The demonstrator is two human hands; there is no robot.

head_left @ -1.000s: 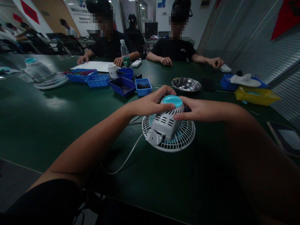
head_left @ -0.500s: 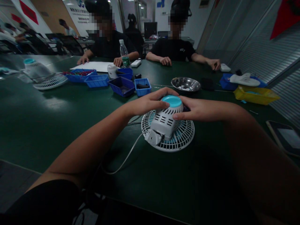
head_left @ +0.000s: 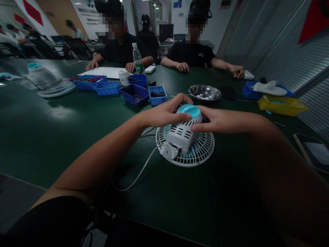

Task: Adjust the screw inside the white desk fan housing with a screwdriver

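A small white fan (head_left: 183, 140) lies face down on the green table (head_left: 77, 130), its round grille flat on the surface and its motor housing up. A teal cap (head_left: 189, 110) tops the housing. My left hand (head_left: 164, 111) wraps the housing's left side, thumb near the cap. From the right, my right hand (head_left: 218, 120) grips the same housing with closed fingers. The fan's white cord (head_left: 138, 173) trails toward me.
Blue bins (head_left: 135, 93) and a steel bowl (head_left: 205, 92) stand beyond the fan. A second fan (head_left: 48, 84) lies at far left, a yellow tray (head_left: 281, 104) and a tablet (head_left: 312, 151) at right. Two people sit across the table with a water bottle (head_left: 137, 63).
Both hands stay on the fan's housing; the fan has barely shifted. The view moved slightly.
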